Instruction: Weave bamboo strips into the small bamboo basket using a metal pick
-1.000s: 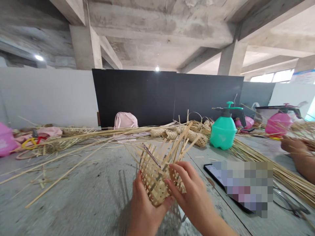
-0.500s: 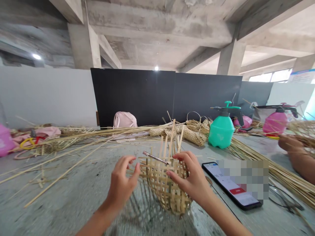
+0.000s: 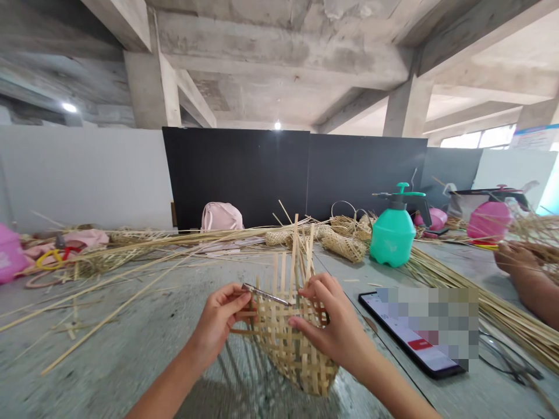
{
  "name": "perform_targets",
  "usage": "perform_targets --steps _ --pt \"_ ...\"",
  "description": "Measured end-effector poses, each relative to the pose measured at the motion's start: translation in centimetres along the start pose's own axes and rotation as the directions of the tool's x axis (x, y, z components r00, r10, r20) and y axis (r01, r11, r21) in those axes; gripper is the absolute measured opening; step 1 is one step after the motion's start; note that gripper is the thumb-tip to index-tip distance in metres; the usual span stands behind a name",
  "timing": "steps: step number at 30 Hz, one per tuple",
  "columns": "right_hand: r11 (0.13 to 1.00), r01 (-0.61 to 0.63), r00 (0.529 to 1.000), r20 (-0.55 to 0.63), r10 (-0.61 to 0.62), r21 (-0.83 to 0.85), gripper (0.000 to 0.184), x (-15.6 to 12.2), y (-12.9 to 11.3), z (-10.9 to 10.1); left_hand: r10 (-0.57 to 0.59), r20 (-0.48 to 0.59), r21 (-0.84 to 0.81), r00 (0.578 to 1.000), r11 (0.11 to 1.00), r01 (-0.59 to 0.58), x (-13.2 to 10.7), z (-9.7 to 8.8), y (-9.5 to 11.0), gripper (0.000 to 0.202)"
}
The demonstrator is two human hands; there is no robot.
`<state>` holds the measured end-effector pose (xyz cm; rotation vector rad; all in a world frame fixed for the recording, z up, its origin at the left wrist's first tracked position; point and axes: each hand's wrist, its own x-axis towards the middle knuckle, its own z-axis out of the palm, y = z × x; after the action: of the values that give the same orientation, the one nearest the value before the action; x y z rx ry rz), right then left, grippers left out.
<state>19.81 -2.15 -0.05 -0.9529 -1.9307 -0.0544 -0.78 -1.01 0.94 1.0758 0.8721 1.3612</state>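
Observation:
A partly woven bamboo basket (image 3: 283, 331) stands tilted on the table in front of me, with long strip ends rising from its rim and short ends sticking out to the left. Across its upper part lies a slim metal tool (image 3: 267, 295) with a dark tip at its right end. Thumb and fingers of my left hand (image 3: 218, 317) are closed at the basket's left edge, beside the tool's left end. My right hand (image 3: 329, 317) grips the right side, thumb on the front weave and fingers at the rim.
To the right lie a phone (image 3: 419, 343), glasses (image 3: 506, 355) and a bundle of bamboo strips (image 3: 502, 308). Behind stand a green spray bottle (image 3: 393, 233) and woven pieces (image 3: 345, 247). Another person's hand (image 3: 515, 262) is at far right. Loose strips (image 3: 113, 314) spread left.
My left hand has come in and closed its fingers at the basket's left edge. The basket and metal tool have shifted slightly left and lower in view, with my right hand staying on the basket.

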Motion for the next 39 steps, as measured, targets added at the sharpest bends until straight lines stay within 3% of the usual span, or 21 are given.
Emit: perform_targets --steps 9,19,25,30,39 --pt "1.000 0.003 0.999 0.033 -0.002 -0.025 0.023 0.3 -0.3 0.1 0.029 -0.080 -0.136 0.996 0.990 -0.039 -0.3 0.2 -0.7 0.013" --pt "0.997 0.046 0.998 0.040 -0.043 -0.069 0.021 0.6 0.0 0.1 0.212 -0.252 0.104 0.944 0.976 -0.192 -0.8 0.8 -2.1 0.017" --pt "0.998 0.056 0.998 0.009 -0.056 -0.035 0.024 0.3 0.4 0.3 0.224 -0.207 0.069 0.952 0.974 -0.214 -0.9 0.7 -2.3 0.029" --pt "0.998 0.043 0.999 0.011 -0.043 -0.054 0.024 0.3 0.2 0.2 0.252 -0.202 0.081 0.946 0.967 -0.240 -0.7 0.6 -2.3 0.028" --pt "0.995 0.048 0.999 0.008 -0.048 -0.093 0.024 0.2 -0.1 0.3 0.162 -0.187 -0.056 0.969 0.983 -0.175 -0.7 0.8 -2.0 0.025"
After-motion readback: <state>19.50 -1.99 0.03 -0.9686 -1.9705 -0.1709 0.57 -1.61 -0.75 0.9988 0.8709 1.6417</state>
